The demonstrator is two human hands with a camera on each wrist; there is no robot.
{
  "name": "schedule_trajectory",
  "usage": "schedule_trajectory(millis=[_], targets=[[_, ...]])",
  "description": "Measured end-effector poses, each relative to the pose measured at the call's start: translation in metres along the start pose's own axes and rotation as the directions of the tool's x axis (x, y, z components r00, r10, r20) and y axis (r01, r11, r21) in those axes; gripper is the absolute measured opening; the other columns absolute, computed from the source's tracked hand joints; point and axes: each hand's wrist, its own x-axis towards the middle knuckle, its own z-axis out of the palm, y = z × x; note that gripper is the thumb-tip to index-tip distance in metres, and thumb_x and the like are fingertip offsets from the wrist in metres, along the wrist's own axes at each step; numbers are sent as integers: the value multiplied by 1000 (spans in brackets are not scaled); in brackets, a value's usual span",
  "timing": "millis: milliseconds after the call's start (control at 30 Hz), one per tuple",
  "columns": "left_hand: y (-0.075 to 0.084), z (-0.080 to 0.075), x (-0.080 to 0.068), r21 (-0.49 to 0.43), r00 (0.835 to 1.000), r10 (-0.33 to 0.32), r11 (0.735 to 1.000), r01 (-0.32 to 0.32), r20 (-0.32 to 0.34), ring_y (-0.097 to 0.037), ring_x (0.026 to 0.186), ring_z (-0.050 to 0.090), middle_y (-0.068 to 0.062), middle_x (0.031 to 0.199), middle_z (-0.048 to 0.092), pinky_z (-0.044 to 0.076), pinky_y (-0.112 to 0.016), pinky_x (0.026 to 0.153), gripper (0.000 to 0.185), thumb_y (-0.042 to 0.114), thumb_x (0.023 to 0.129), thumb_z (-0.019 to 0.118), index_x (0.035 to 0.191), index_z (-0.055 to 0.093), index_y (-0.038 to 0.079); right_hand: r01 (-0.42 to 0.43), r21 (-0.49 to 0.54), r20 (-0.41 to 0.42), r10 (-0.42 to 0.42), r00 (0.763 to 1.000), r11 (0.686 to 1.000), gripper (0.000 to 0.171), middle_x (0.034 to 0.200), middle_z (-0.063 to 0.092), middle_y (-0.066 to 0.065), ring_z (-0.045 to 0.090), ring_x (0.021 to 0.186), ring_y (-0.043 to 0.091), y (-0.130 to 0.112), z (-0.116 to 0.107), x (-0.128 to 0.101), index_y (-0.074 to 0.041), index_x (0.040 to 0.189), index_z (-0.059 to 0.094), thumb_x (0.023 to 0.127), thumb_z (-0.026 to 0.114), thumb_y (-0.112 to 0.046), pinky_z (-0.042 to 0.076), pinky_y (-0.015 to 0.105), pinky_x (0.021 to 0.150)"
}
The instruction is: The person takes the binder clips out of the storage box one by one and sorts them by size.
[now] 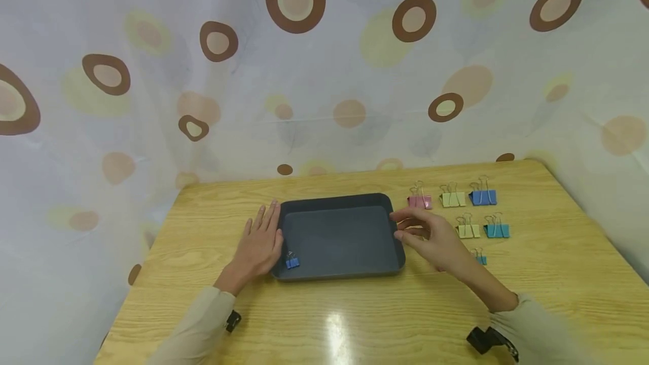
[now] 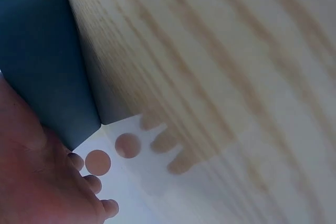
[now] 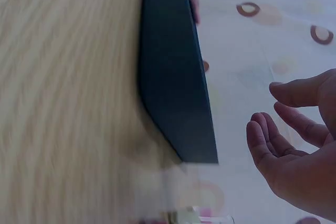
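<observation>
A dark grey rectangular tray (image 1: 339, 241) lies on the wooden table, a small blue binder clip (image 1: 292, 263) in its near left corner. Along the tray's left wall rests my left hand (image 1: 258, 244), fingers straight and pointing away from me. My right hand (image 1: 431, 238) hovers at the tray's right rim with its fingers loosely bent. In the right wrist view nothing sits between the thumb and fingers of that hand (image 3: 294, 140), and a gap shows between it and the tray wall (image 3: 173, 72).
Right of the tray stand binder clips: pink (image 1: 419, 202), pale yellow (image 1: 453, 200) and blue (image 1: 483, 197) at the back, another yellow one (image 1: 469, 231) and a teal one (image 1: 498, 231) before them. A small teal clip (image 1: 481, 260) is partly behind my right forearm. A patterned curtain (image 1: 314, 83) borders the table.
</observation>
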Motion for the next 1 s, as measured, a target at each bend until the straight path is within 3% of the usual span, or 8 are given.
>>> schedule_trajectory(millis=[167,533,1000], targets=[[1,0,-3,4,1000,-17,1000,17,6,-40,155,13,-14,171,11,16,-65,120,61,22,111,33,164,11,0,-27,37,71,24,997,999,31,121,66,23,68,103,30,-3,32,5,3,125,66,94,70,3,58,31,87],[-1,1,-5,-1,999,-27,1000,27,-18,-41,155,15,-14,170,15,16,-65,120,61,21,110,33,164,12,1,-100,-8,188,100,977,995,33,117,67,20,67,100,24,-1,81,19,1,128,65,95,71,-3,58,32,86],[3,2,-2,6,1000,-24,1000,24,-14,-41,155,15,-14,170,14,16,-65,120,61,21,110,32,164,11,1,-43,-113,288,74,955,993,29,103,70,14,67,90,18,2,116,34,2,119,68,91,75,2,56,22,78]])
